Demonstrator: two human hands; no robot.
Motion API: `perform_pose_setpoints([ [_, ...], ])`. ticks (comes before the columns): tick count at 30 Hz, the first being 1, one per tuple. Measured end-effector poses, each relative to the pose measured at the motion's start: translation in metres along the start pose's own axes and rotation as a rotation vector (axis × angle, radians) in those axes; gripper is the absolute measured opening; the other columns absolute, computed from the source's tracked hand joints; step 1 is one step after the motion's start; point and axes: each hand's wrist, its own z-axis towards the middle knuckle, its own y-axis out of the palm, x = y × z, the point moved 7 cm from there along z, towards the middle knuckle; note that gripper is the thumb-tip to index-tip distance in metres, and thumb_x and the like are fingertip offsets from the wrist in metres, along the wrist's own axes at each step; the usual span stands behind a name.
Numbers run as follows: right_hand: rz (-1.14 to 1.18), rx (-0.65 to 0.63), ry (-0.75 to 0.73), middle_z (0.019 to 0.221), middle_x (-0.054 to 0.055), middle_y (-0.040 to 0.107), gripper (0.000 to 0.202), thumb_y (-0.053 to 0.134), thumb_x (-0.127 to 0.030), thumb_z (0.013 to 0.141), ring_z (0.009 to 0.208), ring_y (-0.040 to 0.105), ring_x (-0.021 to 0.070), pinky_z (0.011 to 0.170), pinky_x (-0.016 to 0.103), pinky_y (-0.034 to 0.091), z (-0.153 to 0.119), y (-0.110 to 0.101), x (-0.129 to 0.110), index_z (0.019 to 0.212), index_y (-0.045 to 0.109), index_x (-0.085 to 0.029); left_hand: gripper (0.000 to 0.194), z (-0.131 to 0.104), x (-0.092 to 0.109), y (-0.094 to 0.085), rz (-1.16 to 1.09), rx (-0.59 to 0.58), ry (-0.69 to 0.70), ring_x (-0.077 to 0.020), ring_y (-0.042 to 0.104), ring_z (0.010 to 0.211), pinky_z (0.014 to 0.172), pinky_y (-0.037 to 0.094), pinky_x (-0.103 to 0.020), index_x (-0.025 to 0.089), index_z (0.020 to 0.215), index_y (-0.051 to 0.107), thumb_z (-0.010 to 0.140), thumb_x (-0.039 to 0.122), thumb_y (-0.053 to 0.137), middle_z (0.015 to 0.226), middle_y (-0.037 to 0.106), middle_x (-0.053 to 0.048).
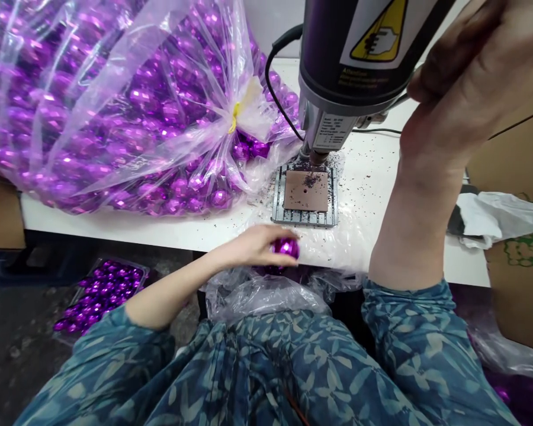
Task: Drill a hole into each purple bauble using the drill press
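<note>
My left hand (266, 247) grips a shiny purple faceted ball (287, 249) between thumb and fingers, just over the table's front edge. Beyond it is a slotted grey metal base (279, 204), which carries a brown square plate (307, 192) with a small hole and dark shavings. Above the plate stands a drill press (344, 77) with a yellow warning label. My right hand (457, 65) is raised beside the machine's right side, its fingers curled at a metal lever; the grip is partly hidden.
A large clear bag of purple balls (128, 118), tied with yellow, covers the table's left. A tray of purple pieces (102, 296) is low at left. Clear plastic (266, 296) lies at my lap. A cardboard box (519, 284) and white cloth (493, 219) are at right.
</note>
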Motion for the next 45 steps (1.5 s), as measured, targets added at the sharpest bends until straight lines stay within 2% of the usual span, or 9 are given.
perform_pose_setpoints([
  [3,0.031,0.025,-0.011,0.043,-0.012,0.026,0.036,0.051,-0.012,0.101,0.034,0.027,0.0008,0.037,0.022,0.015,0.001,-0.003,0.000,0.066,0.049,-0.022,0.053,-0.037,0.004,0.032,0.283,-0.245,-0.083,-0.0266,0.082,0.079,0.072,0.065,-0.037,0.020,0.124,0.083,0.097,0.066,0.078,0.094,0.085,-0.010],
  [5,0.044,0.019,-0.024,0.044,-0.011,0.027,0.034,0.051,-0.012,0.102,0.035,0.027,0.0009,0.038,0.023,0.013,0.002,-0.002,0.000,0.069,0.053,-0.021,0.047,-0.038,0.003,0.027,0.308,-0.158,-0.061,-0.0256,0.082,0.080,0.074,0.065,-0.038,0.021,0.122,0.083,0.102,0.062,0.074,0.093,0.085,-0.009],
  [11,0.071,0.051,-0.082,0.043,-0.010,0.023,0.043,0.047,-0.010,0.105,0.036,0.022,0.0019,0.040,0.028,0.009,0.003,-0.001,0.000,0.064,0.052,-0.021,0.022,0.029,-0.067,-0.112,0.161,0.688,-0.022,-0.0266,0.077,0.109,0.102,0.064,-0.050,0.027,0.115,0.078,0.107,0.021,0.058,0.114,0.082,-0.008],
  [16,0.173,0.064,-0.106,0.044,-0.008,0.020,0.052,0.042,-0.014,0.107,0.035,0.022,0.0046,0.043,0.031,0.006,0.003,-0.001,0.000,0.056,0.036,-0.026,0.032,0.102,-0.157,-0.165,0.252,0.762,-0.260,-0.0435,0.071,0.125,0.118,0.053,-0.062,0.023,0.103,0.074,0.075,0.008,0.080,0.123,0.074,-0.015],
  [21,0.108,0.009,-0.096,0.043,-0.007,0.019,0.054,0.033,-0.013,0.108,0.034,0.024,0.0042,0.040,0.027,0.012,0.002,0.002,-0.005,0.057,0.044,-0.023,0.038,0.116,-0.167,-0.165,0.240,0.782,-0.136,-0.0459,0.063,0.133,0.124,0.047,-0.066,0.024,0.103,0.069,0.073,0.024,0.091,0.119,0.073,-0.014],
  [26,0.176,0.015,-0.073,0.043,-0.009,0.018,0.046,0.042,-0.002,0.103,0.036,0.022,-0.0002,0.039,0.020,0.012,0.000,0.003,-0.004,0.061,0.045,-0.021,0.049,0.063,-0.110,-0.167,0.098,0.931,-0.033,-0.0378,0.068,0.133,0.115,0.057,-0.057,0.030,0.137,0.068,0.095,0.053,0.082,0.136,0.068,-0.014],
  [31,0.180,0.029,-0.022,0.041,-0.009,0.021,0.054,0.023,-0.006,0.107,0.036,0.021,-0.0015,0.040,0.018,0.013,-0.001,0.003,-0.005,0.060,0.044,-0.021,0.049,0.041,-0.069,-0.115,-0.224,0.791,-0.024,-0.0264,0.078,0.120,0.096,0.067,-0.047,0.035,0.151,0.057,0.112,0.065,0.054,0.135,0.074,-0.012],
  [36,0.171,0.056,0.044,0.039,-0.010,0.022,0.053,0.024,-0.004,0.106,0.035,0.021,-0.0024,0.039,0.018,0.011,-0.004,0.006,-0.009,0.058,0.037,-0.022,0.056,0.069,-0.084,-0.059,-0.389,0.624,-0.066,-0.0228,0.080,0.104,0.090,0.068,-0.043,0.030,0.144,0.058,0.102,0.064,0.072,0.116,0.081,-0.009],
  [45,0.197,0.012,-0.031,0.037,-0.009,0.021,0.057,0.026,-0.004,0.103,0.032,0.028,0.0026,0.037,0.022,0.016,0.002,0.002,-0.007,0.051,0.039,-0.025,0.060,0.088,-0.118,-0.054,-0.644,0.727,-0.057,-0.0166,0.078,0.085,0.077,0.066,-0.032,0.030,0.134,0.059,0.092,0.064,0.086,0.108,0.079,-0.004],
])
